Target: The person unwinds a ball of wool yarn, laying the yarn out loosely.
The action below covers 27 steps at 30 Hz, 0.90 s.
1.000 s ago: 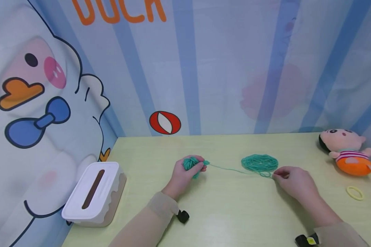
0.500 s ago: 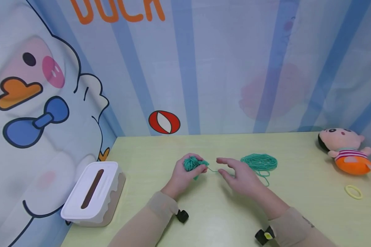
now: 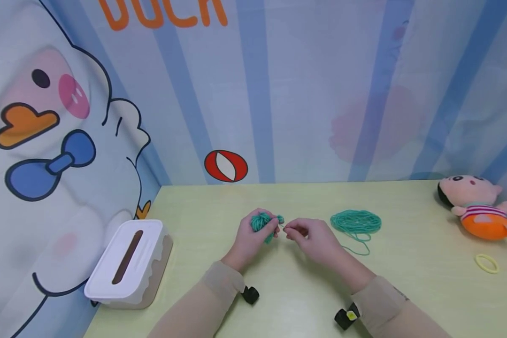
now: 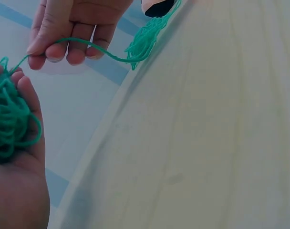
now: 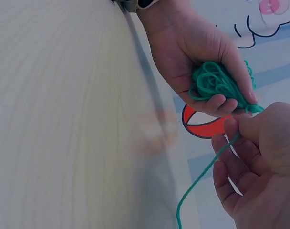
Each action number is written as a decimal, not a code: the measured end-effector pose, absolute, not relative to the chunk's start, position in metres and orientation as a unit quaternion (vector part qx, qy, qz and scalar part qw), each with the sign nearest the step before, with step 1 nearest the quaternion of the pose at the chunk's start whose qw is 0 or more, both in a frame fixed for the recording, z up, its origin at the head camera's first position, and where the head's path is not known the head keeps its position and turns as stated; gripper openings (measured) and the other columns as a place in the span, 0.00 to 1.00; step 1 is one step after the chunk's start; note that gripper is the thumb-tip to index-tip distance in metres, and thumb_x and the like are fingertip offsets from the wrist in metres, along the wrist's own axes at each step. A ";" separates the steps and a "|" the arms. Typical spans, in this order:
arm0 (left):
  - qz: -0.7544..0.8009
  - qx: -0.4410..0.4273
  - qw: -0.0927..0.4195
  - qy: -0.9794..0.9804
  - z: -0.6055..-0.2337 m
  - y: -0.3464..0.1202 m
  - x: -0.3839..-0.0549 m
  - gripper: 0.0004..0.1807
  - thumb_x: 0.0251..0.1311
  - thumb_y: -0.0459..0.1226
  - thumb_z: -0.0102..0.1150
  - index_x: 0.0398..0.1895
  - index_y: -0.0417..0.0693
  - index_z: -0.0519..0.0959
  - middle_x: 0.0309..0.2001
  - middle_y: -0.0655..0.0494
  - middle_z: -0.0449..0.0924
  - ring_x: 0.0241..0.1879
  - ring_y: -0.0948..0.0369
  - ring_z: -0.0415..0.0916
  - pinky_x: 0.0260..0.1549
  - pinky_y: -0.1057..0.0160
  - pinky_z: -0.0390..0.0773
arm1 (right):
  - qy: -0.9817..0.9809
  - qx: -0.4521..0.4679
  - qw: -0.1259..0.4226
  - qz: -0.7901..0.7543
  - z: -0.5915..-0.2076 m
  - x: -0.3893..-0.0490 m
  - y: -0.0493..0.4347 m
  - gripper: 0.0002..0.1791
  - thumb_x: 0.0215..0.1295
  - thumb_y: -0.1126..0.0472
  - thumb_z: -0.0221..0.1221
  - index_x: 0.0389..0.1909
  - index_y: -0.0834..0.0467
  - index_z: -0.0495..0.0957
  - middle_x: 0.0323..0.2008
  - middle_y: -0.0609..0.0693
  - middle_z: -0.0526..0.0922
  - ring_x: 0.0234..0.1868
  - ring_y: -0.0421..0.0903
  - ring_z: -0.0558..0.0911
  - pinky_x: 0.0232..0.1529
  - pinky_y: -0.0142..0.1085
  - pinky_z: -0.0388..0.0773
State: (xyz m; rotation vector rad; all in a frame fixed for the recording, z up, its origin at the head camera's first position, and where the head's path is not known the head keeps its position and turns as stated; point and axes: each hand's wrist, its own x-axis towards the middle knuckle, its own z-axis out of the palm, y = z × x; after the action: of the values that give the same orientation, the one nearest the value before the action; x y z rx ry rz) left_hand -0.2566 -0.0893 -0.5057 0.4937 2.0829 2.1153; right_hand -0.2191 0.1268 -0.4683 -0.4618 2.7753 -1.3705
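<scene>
A bundle of green yarn (image 3: 259,222) lies in my left hand (image 3: 245,240), whose fingers and thumb curl round it. Loose loops of the bundle (image 5: 214,81) stick out of the palm in the right wrist view. Just to the right, my right hand (image 3: 317,238) pinches the yarn strand (image 4: 104,49) between thumb and forefinger, close to the bundle. From that pinch the strand runs back to a flat green skein (image 3: 356,221) on the table, behind and right of the right hand. The right palm hides part of the strand in the head view.
At the left of the table (image 3: 295,300) stands a white-lidded tissue box (image 3: 128,263). A plush doll (image 3: 475,206) lies at the far right, with a pale yellow ring (image 3: 487,264) in front of it. A printed curtain (image 3: 300,94) hangs along the table's back edge.
My right hand has moved left from beside the skein to the bundle; its fingers parted, then pinched the strand near the left hand. A loop of yarn now trails in front of the skein.
</scene>
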 end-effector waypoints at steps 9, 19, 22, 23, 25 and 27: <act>0.693 0.171 0.083 0.695 -0.506 -0.089 -0.257 0.22 0.83 0.40 0.60 0.74 0.44 0.77 0.47 0.43 0.84 0.39 0.60 0.85 0.48 0.66 0.89 | 0.889 -0.159 -0.015 -0.429 -0.463 -0.214 0.131 0.11 0.82 0.57 0.64 0.52 0.58 0.90 0.41 0.51 0.94 0.41 0.41 0.88 0.38 0.34 0.83; 0.707 0.144 0.062 0.690 -0.506 -0.089 -0.257 0.22 0.81 0.43 0.64 0.65 0.35 0.78 0.57 0.37 0.88 0.42 0.59 0.86 0.46 0.66 0.91 | 0.895 -0.187 -0.046 -0.402 -0.465 -0.212 0.138 0.08 0.81 0.61 0.63 0.49 0.58 0.90 0.39 0.50 0.93 0.42 0.44 0.90 0.43 0.36 0.86; 0.699 0.139 0.055 0.699 -0.505 -0.089 -0.257 0.22 0.81 0.43 0.63 0.67 0.38 0.77 0.53 0.36 0.86 0.39 0.59 0.84 0.44 0.68 0.89 | 0.898 -0.185 -0.050 -0.396 -0.467 -0.213 0.142 0.08 0.81 0.60 0.63 0.49 0.57 0.90 0.39 0.47 0.93 0.43 0.43 0.90 0.44 0.37 0.86; 0.693 0.140 0.055 0.705 -0.505 -0.089 -0.257 0.23 0.81 0.43 0.63 0.68 0.39 0.77 0.52 0.35 0.86 0.39 0.60 0.83 0.45 0.68 0.88 | 0.899 -0.182 -0.051 -0.395 -0.467 -0.214 0.143 0.08 0.81 0.60 0.63 0.49 0.57 0.90 0.39 0.46 0.93 0.43 0.43 0.89 0.44 0.38 0.86; 0.682 0.142 0.058 0.715 -0.505 -0.089 -0.258 0.23 0.80 0.43 0.64 0.69 0.40 0.79 0.50 0.33 0.85 0.39 0.60 0.84 0.46 0.68 0.87 | 0.900 -0.176 -0.056 -0.396 -0.467 -0.214 0.146 0.08 0.81 0.61 0.63 0.50 0.57 0.90 0.40 0.45 0.93 0.43 0.43 0.89 0.44 0.38 0.86; 0.669 0.143 0.066 0.726 -0.504 -0.090 -0.257 0.20 0.79 0.41 0.66 0.68 0.44 0.82 0.50 0.36 0.86 0.40 0.61 0.85 0.48 0.68 0.86 | 0.899 -0.168 -0.064 -0.400 -0.466 -0.213 0.147 0.08 0.81 0.60 0.63 0.51 0.56 0.90 0.40 0.46 0.93 0.43 0.43 0.88 0.42 0.37 0.85</act>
State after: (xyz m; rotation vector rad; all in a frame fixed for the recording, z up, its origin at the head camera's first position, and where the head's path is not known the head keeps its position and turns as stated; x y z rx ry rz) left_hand -0.2575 -0.0895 -0.5039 0.4304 2.1917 2.0184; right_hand -0.2129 0.1473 -0.4659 -0.5506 2.9443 -1.3116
